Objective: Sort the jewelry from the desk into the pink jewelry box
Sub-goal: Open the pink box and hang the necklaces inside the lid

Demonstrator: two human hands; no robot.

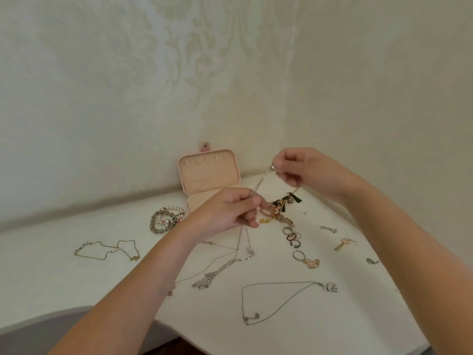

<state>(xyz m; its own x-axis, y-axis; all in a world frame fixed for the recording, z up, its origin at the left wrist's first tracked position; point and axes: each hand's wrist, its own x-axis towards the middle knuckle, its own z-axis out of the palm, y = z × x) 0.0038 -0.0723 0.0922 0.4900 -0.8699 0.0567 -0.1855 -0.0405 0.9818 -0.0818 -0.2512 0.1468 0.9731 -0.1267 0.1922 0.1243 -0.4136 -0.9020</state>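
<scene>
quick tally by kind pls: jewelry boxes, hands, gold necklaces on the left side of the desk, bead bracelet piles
pink jewelry box: 1
left hand plus right hand: 2
gold necklace: 1
bead bracelet pile: 1
total: 5

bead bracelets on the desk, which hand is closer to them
Left. The left hand pinches a thin chain just right of the bracelets; the right hand holds the same chain higher and farther right.

Cream damask wallpaper [179, 60], corner; white desk [51, 267], poss. cloth-covered.
</scene>
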